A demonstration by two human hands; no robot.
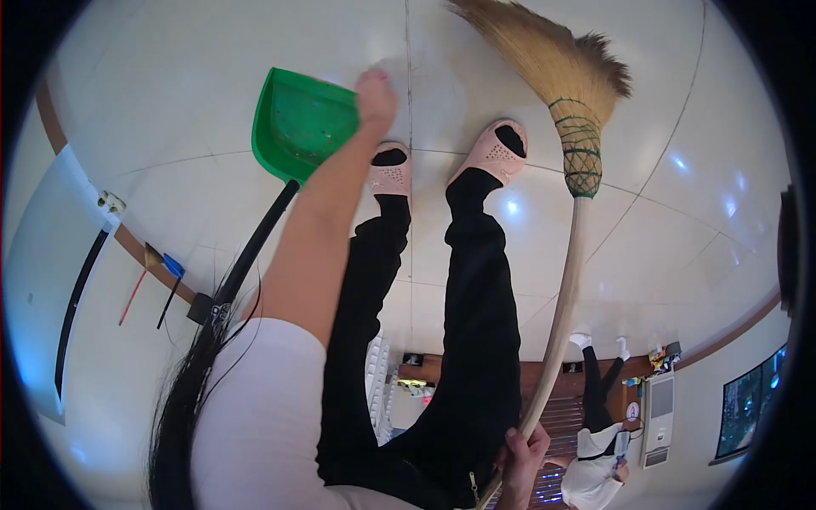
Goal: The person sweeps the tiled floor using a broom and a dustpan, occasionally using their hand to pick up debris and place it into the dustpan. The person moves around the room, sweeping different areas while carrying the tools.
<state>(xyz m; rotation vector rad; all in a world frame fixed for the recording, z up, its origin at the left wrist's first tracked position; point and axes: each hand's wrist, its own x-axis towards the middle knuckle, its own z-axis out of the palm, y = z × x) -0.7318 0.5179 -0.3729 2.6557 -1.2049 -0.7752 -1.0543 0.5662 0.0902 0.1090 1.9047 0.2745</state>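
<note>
My left hand (376, 100) reaches down at the right edge of a green dustpan (310, 119). Its fingers look curled together, and whatever they may hold is hidden. The dustpan has bits of dirt inside, and its long black handle (259, 229) runs down beside my left arm. My right hand (523, 459) is closed around the wooden handle of a broom (585, 127), low in the view. The broom's straw head, bound with green cord, lies at the upper right, past my right foot.
My feet in pink clogs (493, 153) stand on pale floor tiles. Another person (595, 467) in a white top appears upside down at the lower right, near a white upright unit (658, 421) and a screen (752, 399). Small long-handled tools (172, 265) are by the left wall.
</note>
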